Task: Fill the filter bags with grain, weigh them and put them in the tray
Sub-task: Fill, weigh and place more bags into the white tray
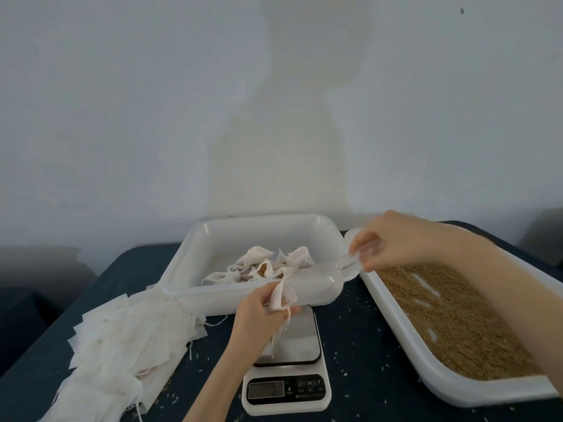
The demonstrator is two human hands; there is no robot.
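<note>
Over the steel-topped scale (292, 336), the left hand (259, 312) pinches a thin, papery white filter bag (285, 295). The right hand (393, 239), at 2 o'clock, grips a clear plastic scoop (316, 283) tipped into the bag's mouth; golden grain shows inside.

a plain makeshift packing spot: bare patched wall (274, 102), dark cloth-covered table (359, 315), digital scale (286, 388).

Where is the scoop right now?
In the head view the clear scoop is centre frame above the scale, its handle pinched by the right hand, its mouth at the filter bag gripped by the left hand.
</note>
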